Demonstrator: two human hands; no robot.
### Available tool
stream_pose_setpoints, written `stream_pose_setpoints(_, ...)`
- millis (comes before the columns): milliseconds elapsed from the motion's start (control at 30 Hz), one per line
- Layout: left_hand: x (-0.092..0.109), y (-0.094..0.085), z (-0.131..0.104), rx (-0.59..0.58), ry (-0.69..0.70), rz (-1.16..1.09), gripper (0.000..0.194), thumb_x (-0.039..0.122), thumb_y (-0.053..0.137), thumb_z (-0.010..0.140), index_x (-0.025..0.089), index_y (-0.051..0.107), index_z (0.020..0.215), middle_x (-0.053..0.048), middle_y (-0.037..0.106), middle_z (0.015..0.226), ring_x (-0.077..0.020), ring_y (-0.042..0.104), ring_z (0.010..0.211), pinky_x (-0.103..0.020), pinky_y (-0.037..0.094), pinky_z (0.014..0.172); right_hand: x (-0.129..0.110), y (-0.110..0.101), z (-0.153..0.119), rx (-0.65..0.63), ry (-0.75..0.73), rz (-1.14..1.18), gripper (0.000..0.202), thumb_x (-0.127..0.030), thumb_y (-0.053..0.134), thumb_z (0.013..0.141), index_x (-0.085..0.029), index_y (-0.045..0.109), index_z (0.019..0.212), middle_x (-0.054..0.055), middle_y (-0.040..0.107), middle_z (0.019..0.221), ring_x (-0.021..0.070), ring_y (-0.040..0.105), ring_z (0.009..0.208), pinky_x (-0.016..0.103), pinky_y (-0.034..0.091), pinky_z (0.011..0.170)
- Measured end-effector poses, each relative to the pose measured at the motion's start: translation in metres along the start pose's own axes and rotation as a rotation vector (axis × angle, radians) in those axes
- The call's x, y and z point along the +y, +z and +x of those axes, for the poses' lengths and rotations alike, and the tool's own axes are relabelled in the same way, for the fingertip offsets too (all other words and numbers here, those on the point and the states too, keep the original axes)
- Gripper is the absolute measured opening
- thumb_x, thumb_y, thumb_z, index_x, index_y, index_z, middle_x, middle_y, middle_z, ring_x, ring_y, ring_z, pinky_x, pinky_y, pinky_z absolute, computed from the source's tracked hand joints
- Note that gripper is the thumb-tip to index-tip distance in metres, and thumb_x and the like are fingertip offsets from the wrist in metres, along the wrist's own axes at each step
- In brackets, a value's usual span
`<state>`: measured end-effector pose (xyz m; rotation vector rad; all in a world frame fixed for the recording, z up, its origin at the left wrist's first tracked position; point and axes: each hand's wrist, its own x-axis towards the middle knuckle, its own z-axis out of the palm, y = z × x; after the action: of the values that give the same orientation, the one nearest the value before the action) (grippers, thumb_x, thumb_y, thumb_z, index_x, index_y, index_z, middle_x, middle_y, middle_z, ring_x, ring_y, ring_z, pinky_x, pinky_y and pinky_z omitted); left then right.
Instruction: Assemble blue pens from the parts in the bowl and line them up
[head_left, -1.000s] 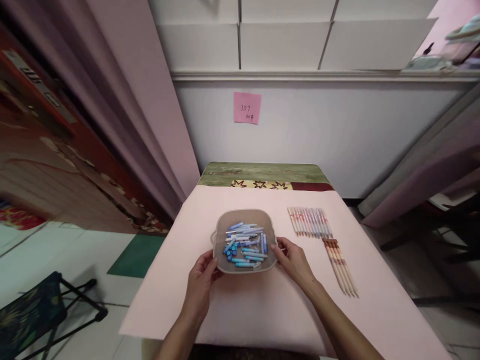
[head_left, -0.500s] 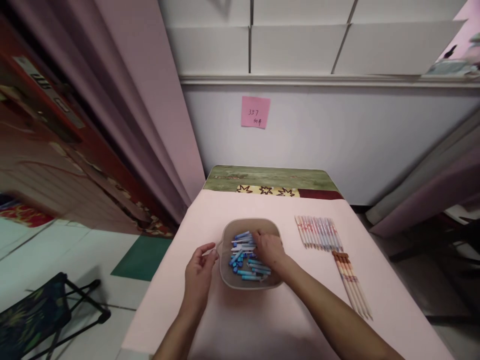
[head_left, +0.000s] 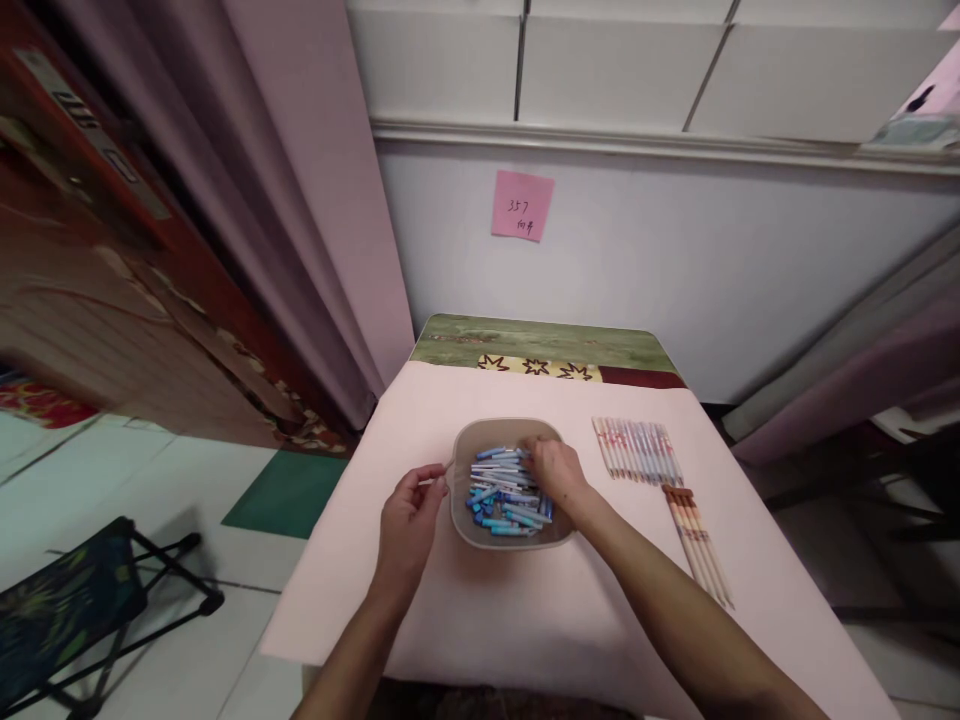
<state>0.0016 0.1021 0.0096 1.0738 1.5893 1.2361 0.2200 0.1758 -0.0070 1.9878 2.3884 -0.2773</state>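
A greyish, see-through plastic box [head_left: 513, 541] rests on the pink-covered table, with several blue, white and turquoise pens and small blue caps [head_left: 501, 490] lying loose inside. My left hand [head_left: 414, 505] is at the box's left rim, thumb and forefinger pinched on a thin pale handle-like edge there. Over the box's right wall reaches my right hand [head_left: 556, 470], its fingers curled down among the pens; the fingertips are partly hidden, and what they grip does not show clearly.
Right of the box, a row of pale pens [head_left: 637, 450] lies side by side. Nearer me are several brown-topped pens [head_left: 699, 545]. A pink note [head_left: 523, 206] is stuck on the wall behind the table. A folding stool [head_left: 82, 610] stands on the floor at left.
My right hand has shifted a little within the box, and more pens now show around its fingers. My left hand stays at the left rim. The whole view has moved slightly.
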Motion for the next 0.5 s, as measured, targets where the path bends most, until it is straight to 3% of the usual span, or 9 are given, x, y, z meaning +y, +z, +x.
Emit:
stream_pose_setpoints(167, 0.003, -0.009, 0.006, 0.030, 0.036, -0.005, 0.032, 0.045, 0.064, 0.076, 0.018, 0.068, 0.093, -0.005, 0.069, 0.081, -0.0192, 0.063, 0.075, -0.031, 0.049, 0.073, 0.002, -0.016, -0.002, 0.021, -0.041, 0.029, 0.027, -0.022, 0.040, 0.093, -0.018, 0.065, 0.104, 0.011, 0.068, 0.104, 0.0210, 0.065, 0.089, 0.028, 0.044, 0.072)
stream_pose_setpoints(367, 0.011, -0.002, 0.002, -0.003, 0.075, -0.016, 0.028, 0.043, 0.064, 0.077, 0.017, 0.069, 0.086, -0.003, 0.065, 0.071, -0.0178, 0.059, 0.069, -0.028, 0.048, 0.068, -0.031, -0.008, -0.010, -0.104, -0.281, 0.105, 0.020, -0.031, 0.064, 0.079, -0.029, 0.070, 0.098, 0.001, 0.071, 0.103, 0.0192, 0.065, 0.093, 0.024, 0.043, 0.073)
stream_pose_setpoints(500, 0.016, -0.003, -0.006, -0.075, 0.092, -0.010, 0.024, 0.042, 0.063, 0.078, 0.019, 0.069, 0.082, -0.003, 0.065, 0.069, -0.0174, 0.058, 0.066, -0.027, 0.047, 0.066, -0.039, -0.002, -0.010, -0.105, -0.243, 0.093, 0.015, -0.025, 0.061, 0.080, -0.020, 0.072, 0.090, 0.008, 0.073, 0.096, 0.0221, 0.067, 0.087, 0.026, 0.044, 0.070)
